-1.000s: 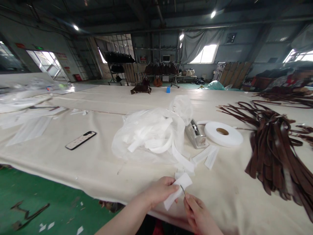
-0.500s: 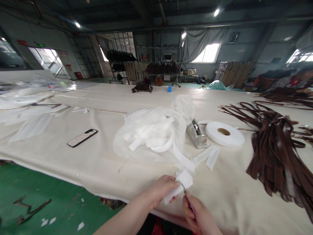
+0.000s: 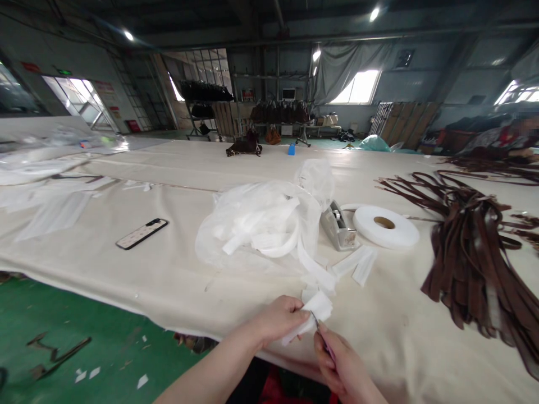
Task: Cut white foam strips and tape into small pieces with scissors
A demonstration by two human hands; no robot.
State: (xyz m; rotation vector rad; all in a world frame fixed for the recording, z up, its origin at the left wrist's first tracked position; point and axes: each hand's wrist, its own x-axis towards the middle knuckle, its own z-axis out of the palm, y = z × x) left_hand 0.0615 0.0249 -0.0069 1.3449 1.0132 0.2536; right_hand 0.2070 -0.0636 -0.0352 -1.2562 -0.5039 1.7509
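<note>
I keep left hand pinching white strip; right hand grips thin tool, handle now exposed; work apparently continues.

No text, even on wall signs, is legible.

roof dim | window glaring | lamps lit | tabletop bright | edges stretched

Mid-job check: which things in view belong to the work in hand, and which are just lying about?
In the work:
White strip, held in the left hand
Thin tool, in the right hand, its dark tip at the strip
Probably the translucent bag with white pieces

Apparently just lying about:
Phone
Tape dispenser
Brown straps
</note>
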